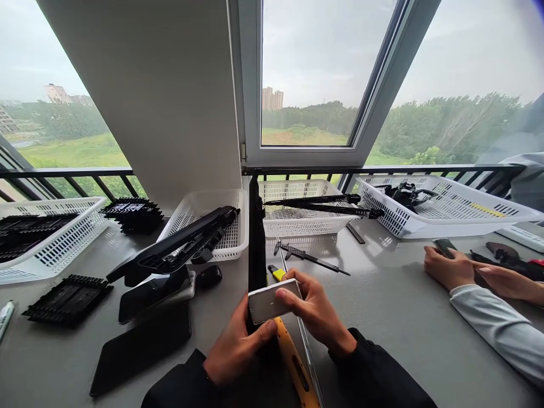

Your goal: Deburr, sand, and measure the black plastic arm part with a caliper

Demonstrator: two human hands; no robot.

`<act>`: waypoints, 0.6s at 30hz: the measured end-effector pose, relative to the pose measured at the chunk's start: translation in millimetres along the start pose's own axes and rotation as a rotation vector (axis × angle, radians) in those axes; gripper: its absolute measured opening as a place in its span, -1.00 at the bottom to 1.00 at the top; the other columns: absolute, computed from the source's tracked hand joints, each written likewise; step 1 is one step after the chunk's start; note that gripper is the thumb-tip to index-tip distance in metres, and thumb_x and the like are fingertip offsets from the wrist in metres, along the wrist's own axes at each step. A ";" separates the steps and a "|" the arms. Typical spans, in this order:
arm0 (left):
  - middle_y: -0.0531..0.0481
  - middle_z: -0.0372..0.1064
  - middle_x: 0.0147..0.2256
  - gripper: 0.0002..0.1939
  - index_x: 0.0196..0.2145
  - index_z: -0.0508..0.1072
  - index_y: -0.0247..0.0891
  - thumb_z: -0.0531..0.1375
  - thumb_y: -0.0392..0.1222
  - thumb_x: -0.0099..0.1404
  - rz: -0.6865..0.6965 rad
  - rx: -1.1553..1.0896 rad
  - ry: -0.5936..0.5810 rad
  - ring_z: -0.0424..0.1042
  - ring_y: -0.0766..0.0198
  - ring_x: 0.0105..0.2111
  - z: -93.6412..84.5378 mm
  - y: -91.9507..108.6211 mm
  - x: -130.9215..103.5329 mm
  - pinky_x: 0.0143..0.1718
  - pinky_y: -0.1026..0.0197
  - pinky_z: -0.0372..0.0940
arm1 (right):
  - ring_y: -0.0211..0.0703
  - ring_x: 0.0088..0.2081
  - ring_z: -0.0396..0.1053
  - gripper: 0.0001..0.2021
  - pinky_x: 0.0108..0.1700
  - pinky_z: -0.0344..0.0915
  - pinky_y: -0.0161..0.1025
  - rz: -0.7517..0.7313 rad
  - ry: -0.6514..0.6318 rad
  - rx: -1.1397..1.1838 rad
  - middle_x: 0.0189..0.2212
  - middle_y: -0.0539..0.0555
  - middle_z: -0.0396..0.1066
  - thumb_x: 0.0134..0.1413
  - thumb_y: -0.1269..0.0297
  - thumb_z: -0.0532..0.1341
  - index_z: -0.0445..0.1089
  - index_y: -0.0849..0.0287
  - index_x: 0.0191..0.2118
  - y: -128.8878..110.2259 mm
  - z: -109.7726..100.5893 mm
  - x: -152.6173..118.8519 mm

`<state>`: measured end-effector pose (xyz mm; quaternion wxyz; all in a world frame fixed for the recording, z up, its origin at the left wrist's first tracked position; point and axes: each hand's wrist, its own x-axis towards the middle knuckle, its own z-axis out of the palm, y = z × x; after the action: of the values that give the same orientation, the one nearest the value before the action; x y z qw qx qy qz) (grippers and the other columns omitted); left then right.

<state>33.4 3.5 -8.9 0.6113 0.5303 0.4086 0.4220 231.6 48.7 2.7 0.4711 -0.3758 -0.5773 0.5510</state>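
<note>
A flat, pale grey rectangular block (267, 303) is held between my two hands near the bottom centre. My left hand (242, 343) closes on its left end, with the thumb at the lower edge. From the right, my right hand (314, 309) grips it, thumb on the top face. Beneath the hands lies a yellow-orange tool (291, 360), partly hidden by the block and fingers. A thin metal rod (308, 351) runs alongside it. A long black part (257, 249) extends away from me behind the block. Dark calipers (314, 259) rest just beyond my right hand.
White baskets (55, 252) with black parts line the window side. Left of my hands are a black case (142, 345), long black mouldings (174, 243), a mouse (209, 276) and black ribbed pieces (68, 299). At the right, another person's hands (450, 266) hold a dark item.
</note>
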 end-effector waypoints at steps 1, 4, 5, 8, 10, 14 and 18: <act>-0.04 0.53 -0.15 -0.45 0.13 0.44 -0.18 0.39 0.16 0.35 0.007 -0.002 -0.014 0.48 0.11 -0.15 0.0 0.7 -0.6 -0.11 0.13 0.39 | -0.28 -0.47 0.11 -0.51 -0.44 0.09 -0.33 -0.013 0.039 -0.020 -0.51 -0.10 0.21 0.18 -0.22 0.39 0.32 0.12 -0.34 -0.8 -1.4 -0.6; 0.05 0.44 -0.33 -0.53 0.01 0.44 -0.21 0.36 0.18 0.36 0.024 0.014 -0.014 0.40 0.20 -0.32 -1.1 2.7 -1.8 -0.25 0.17 0.34 | -0.27 -0.48 0.11 -0.52 -0.49 0.08 -0.34 -0.022 0.156 -0.050 -0.51 -0.08 0.22 0.22 -0.23 0.36 0.34 0.12 -0.34 0.5 -2.4 -2.3; 0.05 0.42 -0.34 -0.54 -0.01 0.43 -0.21 0.36 0.18 0.37 0.027 0.025 -0.003 0.39 0.20 -0.34 -1.3 3.3 -2.2 -0.26 0.17 0.34 | -0.27 -0.49 0.10 -0.52 -0.51 0.07 -0.35 -0.008 0.154 -0.036 -0.51 -0.08 0.21 0.22 -0.24 0.35 0.34 0.11 -0.32 1.5 -1.8 -2.7; 0.04 0.42 -0.34 -0.53 0.01 0.41 -0.20 0.34 0.19 0.38 0.044 0.053 0.026 0.40 0.17 -0.33 -0.6 5.0 -3.3 -0.25 0.14 0.34 | -0.29 -0.53 0.07 -0.50 -0.55 0.05 -0.36 0.040 0.080 0.009 -0.52 -0.10 0.18 0.21 -0.28 0.35 0.35 0.11 -0.28 3.2 -0.3 -2.8; 0.06 0.39 -0.37 -0.50 0.05 0.39 -0.20 0.31 0.21 0.39 0.068 0.058 0.027 0.39 0.18 -0.36 0.9 6.3 -4.5 -0.27 0.14 0.33 | -0.31 -0.55 0.04 -0.48 -0.57 0.04 -0.37 0.042 0.119 0.027 -0.53 -0.12 0.14 0.18 -0.30 0.37 0.34 0.10 -0.27 2.8 -0.6 -2.2; 0.08 0.38 -0.40 -0.46 0.10 0.35 -0.22 0.22 0.27 0.44 0.069 0.084 0.011 0.37 0.21 -0.41 2.6 9.1 -7.6 -0.28 0.15 0.34 | -0.33 -0.58 0.03 -0.46 -0.60 0.04 -0.39 0.042 0.182 0.093 -0.54 -0.15 0.11 0.17 -0.33 0.36 0.28 0.07 -0.28 3.9 0.4 -2.1; 0.07 0.42 -0.42 -0.58 -0.04 0.39 -0.20 0.18 0.23 0.47 0.091 0.208 0.058 0.40 0.18 -0.41 0.5 9.8 -8.8 -0.26 0.13 0.34 | -0.34 -0.60 0.08 -0.44 -0.61 0.08 -0.39 0.039 0.157 0.103 -0.57 -0.15 0.15 0.17 -0.31 0.38 0.20 0.06 -0.34 6.1 3.0 -2.1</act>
<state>30.3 -4.2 1.3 0.5210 0.5965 0.4433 0.4198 228.8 46.5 -3.5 0.5228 -0.4044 -0.5019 0.5579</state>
